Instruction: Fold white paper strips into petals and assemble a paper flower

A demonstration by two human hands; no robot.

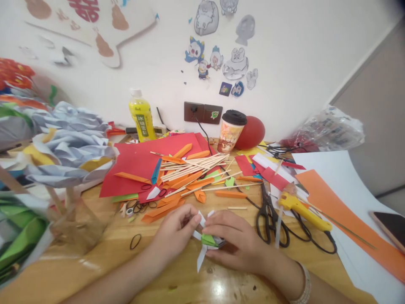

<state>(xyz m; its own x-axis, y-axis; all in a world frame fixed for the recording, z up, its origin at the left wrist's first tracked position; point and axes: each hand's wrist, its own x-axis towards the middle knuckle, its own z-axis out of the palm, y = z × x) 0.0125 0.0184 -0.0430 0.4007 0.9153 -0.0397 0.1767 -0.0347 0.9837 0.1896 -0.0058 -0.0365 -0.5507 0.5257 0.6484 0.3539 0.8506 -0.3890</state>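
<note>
A small folded-paper piece [209,240], with a green middle and white pointed strips, is between my hands just above the wooden table. My left hand [180,228] pinches one of its white strips between thumb and fingertips. Around the right side of the piece curls my right hand [237,238], its fingers pressed on the paper and hiding part of it. Just beyond my fingers lie folded orange paper strips [163,210] and a heap of thin wooden sticks [193,166]. Black-handled scissors [268,215] rest to the right of my right hand.
A yellow glue gun [303,211] with its cord lies at right, beside white sheets and an orange strip [348,228]. Large paper flowers [69,147] crowd the left. A yellow bottle [141,116], a lidded cup [230,131] and a red balloon [251,133] stand by the wall.
</note>
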